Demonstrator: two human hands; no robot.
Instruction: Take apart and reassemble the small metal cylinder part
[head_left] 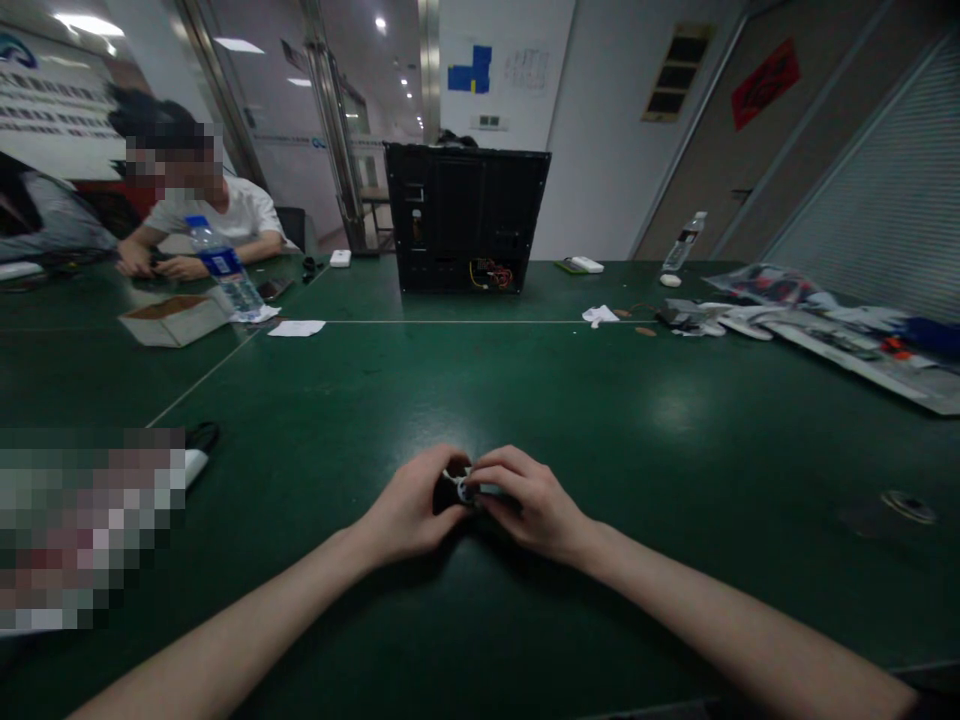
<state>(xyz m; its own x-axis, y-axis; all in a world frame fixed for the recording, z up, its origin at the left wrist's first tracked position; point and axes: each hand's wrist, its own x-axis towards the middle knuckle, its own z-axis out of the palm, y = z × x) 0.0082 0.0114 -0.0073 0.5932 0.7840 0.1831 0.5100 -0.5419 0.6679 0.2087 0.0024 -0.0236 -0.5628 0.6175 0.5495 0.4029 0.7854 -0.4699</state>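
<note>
Both my hands meet over the green table (480,390), near its front edge. My left hand (411,508) and my right hand (525,500) have their fingers curled round a small black and silver part (459,487) held between them. Only a little of the part shows between the fingertips, so I cannot make out what it is. Both forearms rest low over the table.
A black computer case (466,218) stands at the back centre. A cardboard box (174,318) and a water bottle (222,266) sit back left, near a seated person (202,215). Papers and packaging (825,320) lie at the right, with another bottle (685,242).
</note>
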